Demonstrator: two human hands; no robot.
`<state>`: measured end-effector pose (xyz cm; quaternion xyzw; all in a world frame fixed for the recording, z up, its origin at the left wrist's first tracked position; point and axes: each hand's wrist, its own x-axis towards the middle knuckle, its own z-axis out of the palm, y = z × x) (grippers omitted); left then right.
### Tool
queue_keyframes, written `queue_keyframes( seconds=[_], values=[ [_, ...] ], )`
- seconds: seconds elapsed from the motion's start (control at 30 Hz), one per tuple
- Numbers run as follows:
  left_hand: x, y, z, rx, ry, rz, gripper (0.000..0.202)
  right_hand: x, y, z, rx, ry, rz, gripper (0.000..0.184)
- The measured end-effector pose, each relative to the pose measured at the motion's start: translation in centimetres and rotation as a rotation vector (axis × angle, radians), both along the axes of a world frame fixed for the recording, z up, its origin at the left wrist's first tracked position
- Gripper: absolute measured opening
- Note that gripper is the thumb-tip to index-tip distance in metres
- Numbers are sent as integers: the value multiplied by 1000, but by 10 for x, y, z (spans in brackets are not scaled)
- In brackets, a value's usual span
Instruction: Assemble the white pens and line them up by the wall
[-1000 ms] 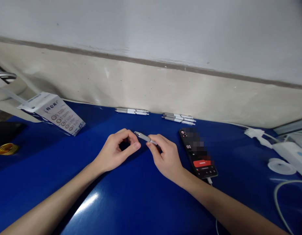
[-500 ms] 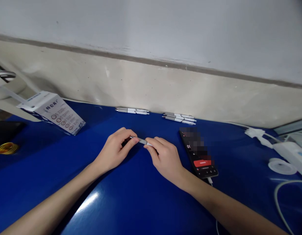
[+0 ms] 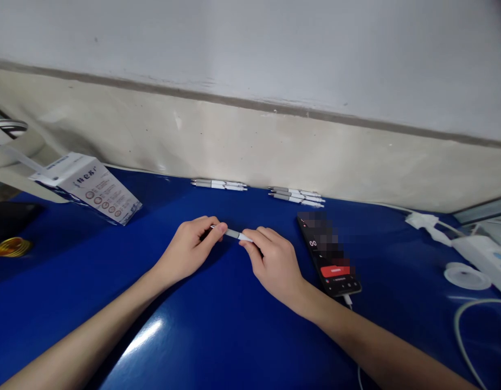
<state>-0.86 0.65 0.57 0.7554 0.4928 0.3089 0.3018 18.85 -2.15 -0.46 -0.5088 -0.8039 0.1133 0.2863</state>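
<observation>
I see the pen (image 3: 234, 234) between both hands, above the tabletop (image 3: 234, 336), short of its back edge, long axis running roughly along that edge. The left hand (image 3: 196, 244) pinches one end, the right hand (image 3: 277, 261) the other; a second ago the left fingers hadn't closed on it.

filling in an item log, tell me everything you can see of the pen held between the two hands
The pen is slim, with a grey grip section and a white barrel, plastic by the look of it. It runs crosswise, tilted a little: the left hand pinches the grey end, and the right hand holds the white barrel, hiding its rear end.
</observation>
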Motion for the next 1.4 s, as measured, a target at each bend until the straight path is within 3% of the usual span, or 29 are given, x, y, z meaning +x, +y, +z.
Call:
queue_keyframes(
  seconds=[0.27,0.67,0.83,0.97,1.07,1.2,1.4],
  values=[
    [-2,1,2,82,18,-73,30,1,1,5,-144,105,40,18],
    [-1,-1,1,112,-16,-107,24,9,9,43,-429,99,92,29],
    [3,-3,-4,68,-17,-19,18,24,18,57,-335,-7,128,25],
    [5,-4,-5,56,-30,15,20,54,42,60,-91,-107,11,19],
    [6,-5,-4,60,-15,-5,21,86,65,56,63,-231,-51,22],
    [6,-5,-3,55,1,-20,22,123,87,45,160,-358,-99,25],
    [7,-5,-1,56,9,-28,21,138,96,29,158,-431,-134,23]
  ],
)
